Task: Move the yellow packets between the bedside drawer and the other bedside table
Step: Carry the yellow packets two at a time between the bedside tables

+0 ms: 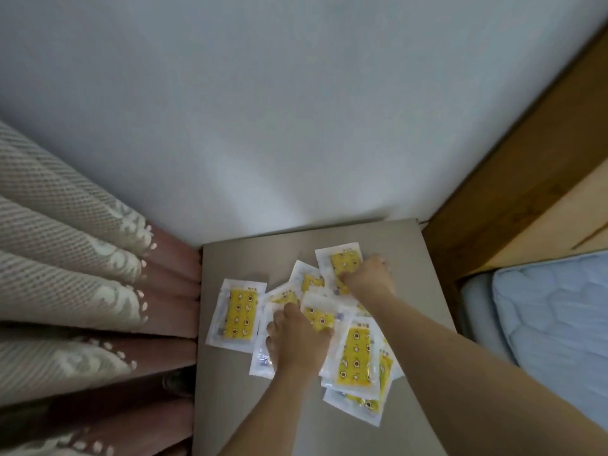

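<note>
while my left hand [296,337] presses spread fingers on the heap of yellow packets [357,353], my right hand [368,278] curls on the farthest packet [340,263], all scattered overlapping on the grey bedside table [329,429], curtain [65,274] at left, mattress [552,324] at right

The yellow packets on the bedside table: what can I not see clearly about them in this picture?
- Head view: the exact count; the yellow packets overlap in a heap.
- Packets under the left hand and right hand are partly covered.
- The print is too small and blurred to read.
- The table front is cut off by the bottom edge.
</note>
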